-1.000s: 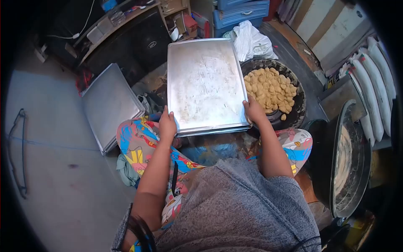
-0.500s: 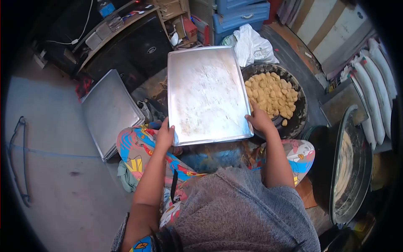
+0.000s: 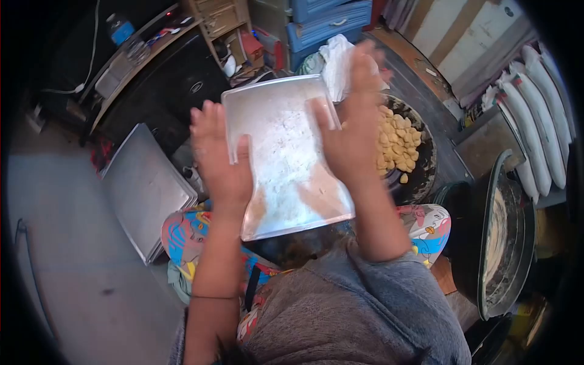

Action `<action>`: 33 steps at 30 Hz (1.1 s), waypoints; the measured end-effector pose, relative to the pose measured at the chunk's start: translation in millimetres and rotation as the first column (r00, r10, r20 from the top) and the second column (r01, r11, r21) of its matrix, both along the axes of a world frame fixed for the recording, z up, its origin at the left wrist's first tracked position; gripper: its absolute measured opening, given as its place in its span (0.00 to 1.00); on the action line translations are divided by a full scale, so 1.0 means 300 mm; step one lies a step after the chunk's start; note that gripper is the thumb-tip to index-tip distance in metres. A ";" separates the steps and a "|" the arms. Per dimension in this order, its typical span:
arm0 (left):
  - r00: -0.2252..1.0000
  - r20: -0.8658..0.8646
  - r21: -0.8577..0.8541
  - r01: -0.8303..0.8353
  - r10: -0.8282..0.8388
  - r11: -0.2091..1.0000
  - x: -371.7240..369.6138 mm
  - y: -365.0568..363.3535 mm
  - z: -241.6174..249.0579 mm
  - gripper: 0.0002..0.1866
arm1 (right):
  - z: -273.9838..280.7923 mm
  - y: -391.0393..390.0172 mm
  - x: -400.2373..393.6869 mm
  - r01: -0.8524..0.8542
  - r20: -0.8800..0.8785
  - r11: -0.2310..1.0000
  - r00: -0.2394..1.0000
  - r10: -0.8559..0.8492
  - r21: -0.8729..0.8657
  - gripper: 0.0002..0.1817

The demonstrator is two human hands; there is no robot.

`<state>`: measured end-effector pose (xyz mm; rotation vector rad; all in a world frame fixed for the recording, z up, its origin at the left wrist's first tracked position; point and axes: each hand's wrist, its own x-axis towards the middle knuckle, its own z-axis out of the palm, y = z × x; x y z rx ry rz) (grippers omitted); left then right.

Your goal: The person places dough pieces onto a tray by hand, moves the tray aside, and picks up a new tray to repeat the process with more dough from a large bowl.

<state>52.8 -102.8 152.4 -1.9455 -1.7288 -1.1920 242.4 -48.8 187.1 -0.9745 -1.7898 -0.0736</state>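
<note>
A tray (image 3: 283,146) lies ahead of the person, long axis pointing away from the body. The left hand (image 3: 220,161) and right hand (image 3: 353,131), outstretched and grasping nothing, hover over its long sides; which is nearer is unclear.

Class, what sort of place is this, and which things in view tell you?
Probably a home used for small-scale baking: dough-like lumps in a dark tub, a metal tray, and blue drawers.
</note>
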 end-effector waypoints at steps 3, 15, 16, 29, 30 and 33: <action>0.933 -0.327 -0.654 -0.339 0.151 0.676 -0.011 0.083 -0.565 0.41 | -0.728 0.145 -0.099 0.278 0.494 0.794 0.869 0.033 -0.541 0.42; 0.986 0.162 -0.613 0.060 0.051 0.788 0.184 0.209 -0.448 0.36 | -0.708 0.337 0.333 -0.069 -0.307 0.875 0.947 -0.094 -0.480 0.37; 0.967 0.244 -0.547 0.201 -0.075 0.813 0.287 0.250 -0.422 0.35 | -0.705 0.363 0.429 -0.068 -0.398 0.779 0.885 -0.242 -0.623 0.35; 0.774 0.536 -0.827 0.561 0.337 0.026 0.964 0.880 -1.082 0.32 | -1.622 0.326 1.091 0.274 0.237 -0.013 0.807 -0.541 -0.962 0.22; 0.805 0.438 -0.888 0.458 0.400 0.051 0.980 0.908 -1.170 0.34 | -1.649 0.355 1.094 0.162 0.102 0.044 0.784 -0.613 -0.986 0.25; 0.892 0.243 -0.961 0.275 0.381 -0.031 0.969 0.976 -1.387 0.43 | -1.642 0.412 1.014 0.133 0.052 0.059 0.701 -0.711 -0.989 0.33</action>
